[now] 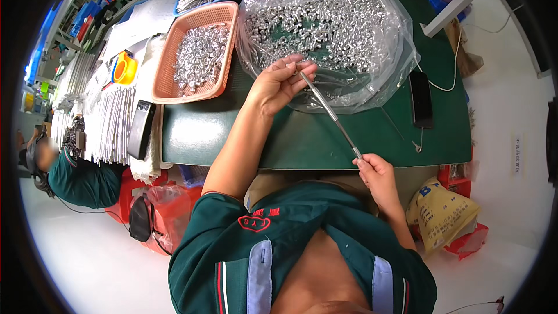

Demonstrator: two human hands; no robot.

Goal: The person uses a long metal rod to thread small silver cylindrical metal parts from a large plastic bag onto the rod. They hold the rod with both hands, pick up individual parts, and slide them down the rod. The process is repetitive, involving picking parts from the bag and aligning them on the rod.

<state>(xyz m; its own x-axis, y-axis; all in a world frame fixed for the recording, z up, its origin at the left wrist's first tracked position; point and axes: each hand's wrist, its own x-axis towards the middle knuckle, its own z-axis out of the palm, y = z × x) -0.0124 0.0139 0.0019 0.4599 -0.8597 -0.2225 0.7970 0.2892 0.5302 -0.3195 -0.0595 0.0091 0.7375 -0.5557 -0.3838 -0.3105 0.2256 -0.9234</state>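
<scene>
A flat, dark green table point(232, 134) with a matte top fills the middle of the scene. On its far right part lies a wide, crinkled clear plastic bag point(378, 75), glossy and spread open, heaped with small shiny silver metal pieces point(325, 23). To the left of it sits a rectangular orange plastic basket point(168, 52) with a perforated wall, also filled with the same glittering bits. A slim black rectangular phone point(421, 99) lies on the right of the table, beside the bag, with a white cable near it. A thin, straight metal rod point(331, 115), smooth and grey, slants from the bag down toward the near table edge. The left hand point(279, 84) hovers over the bag's near edge, fingers curled together, pinching the rod's far tip. The right hand point(376, 171), just past the near table edge, pinches the rod's near end between thumb and fingertips
</scene>
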